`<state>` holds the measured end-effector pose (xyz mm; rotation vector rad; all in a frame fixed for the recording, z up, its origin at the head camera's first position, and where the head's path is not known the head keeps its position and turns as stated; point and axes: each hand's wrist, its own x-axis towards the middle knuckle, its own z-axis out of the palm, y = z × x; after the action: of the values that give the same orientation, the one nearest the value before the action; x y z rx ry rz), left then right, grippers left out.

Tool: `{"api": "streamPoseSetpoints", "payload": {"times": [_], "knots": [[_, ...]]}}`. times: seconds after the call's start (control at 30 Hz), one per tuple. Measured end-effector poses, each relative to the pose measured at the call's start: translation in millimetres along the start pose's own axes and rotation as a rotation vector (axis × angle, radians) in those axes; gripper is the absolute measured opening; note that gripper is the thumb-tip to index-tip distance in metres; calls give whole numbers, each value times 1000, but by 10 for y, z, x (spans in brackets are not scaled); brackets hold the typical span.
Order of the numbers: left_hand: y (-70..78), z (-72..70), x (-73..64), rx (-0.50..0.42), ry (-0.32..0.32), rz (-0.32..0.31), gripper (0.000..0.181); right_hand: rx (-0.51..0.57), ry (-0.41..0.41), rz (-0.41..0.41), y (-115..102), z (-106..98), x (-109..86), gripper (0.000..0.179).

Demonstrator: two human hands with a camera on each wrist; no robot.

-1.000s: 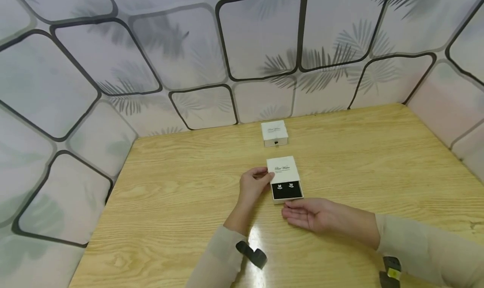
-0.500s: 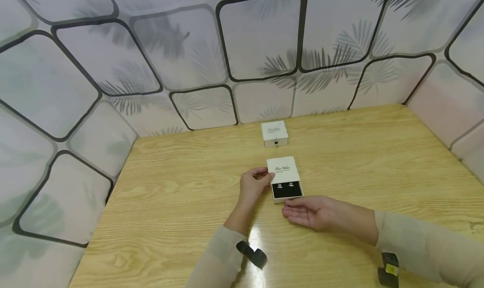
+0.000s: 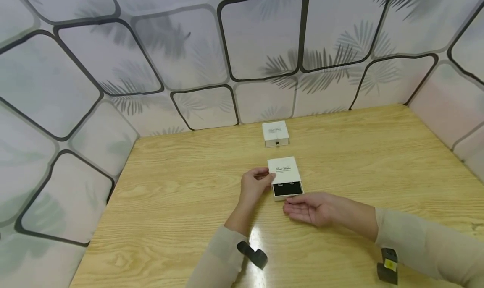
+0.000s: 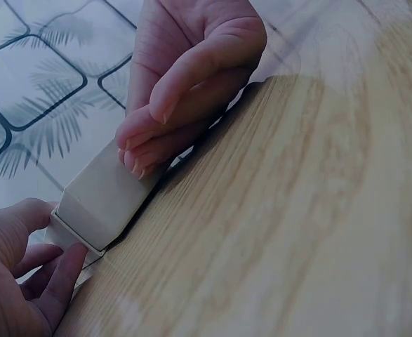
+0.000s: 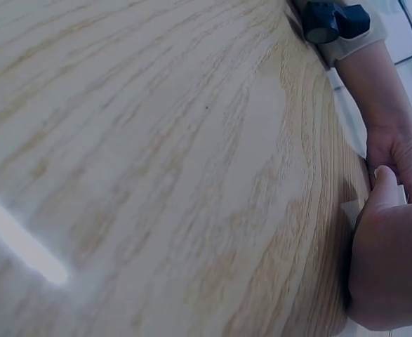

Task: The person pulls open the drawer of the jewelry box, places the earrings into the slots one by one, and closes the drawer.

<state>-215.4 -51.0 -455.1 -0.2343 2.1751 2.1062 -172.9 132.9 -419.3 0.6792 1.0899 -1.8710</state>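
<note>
A white slide-out jewelry box [image 3: 283, 169] with "Best Wishes" lettering lies on the table, its drawer [image 3: 289, 197] partly out at the near end. The black insert [image 3: 288, 189] shows, and a pair of silvery earrings [image 3: 291, 183] is mostly covered by the sleeve. My left hand [image 3: 252, 188] grips the sleeve at its left side, thumb on the top. Palm up, my right hand [image 3: 313, 208] touches the drawer's front with relaxed fingers. In the left wrist view, the left hand [image 4: 16, 260] holds one end of the box [image 4: 104, 189], while the right hand [image 4: 191, 77] is at the other.
A second white box [image 3: 275, 130], closed and with a small dark pull tab, stands behind the first one. The wooden table [image 3: 170, 195] meets patterned wall covering [image 3: 261, 36] at the back and sides.
The drawer has slid further into the sleeve, away from me, and the earrings have gone mostly under it. My right hand has moved slightly forward with it; the left hand has stayed in place.
</note>
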Motion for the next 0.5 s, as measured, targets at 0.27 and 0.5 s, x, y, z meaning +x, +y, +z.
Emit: {"api": "streamPoseSetpoints", "payload": {"times": [0.27,0.5], "knots": [[16,5,-10,18,7,11,30,-11,-9,9,-49,-2,32,19],[23,0,-16,13,6,-9,31,0,-26,-6,-93,18,74,22]]}}
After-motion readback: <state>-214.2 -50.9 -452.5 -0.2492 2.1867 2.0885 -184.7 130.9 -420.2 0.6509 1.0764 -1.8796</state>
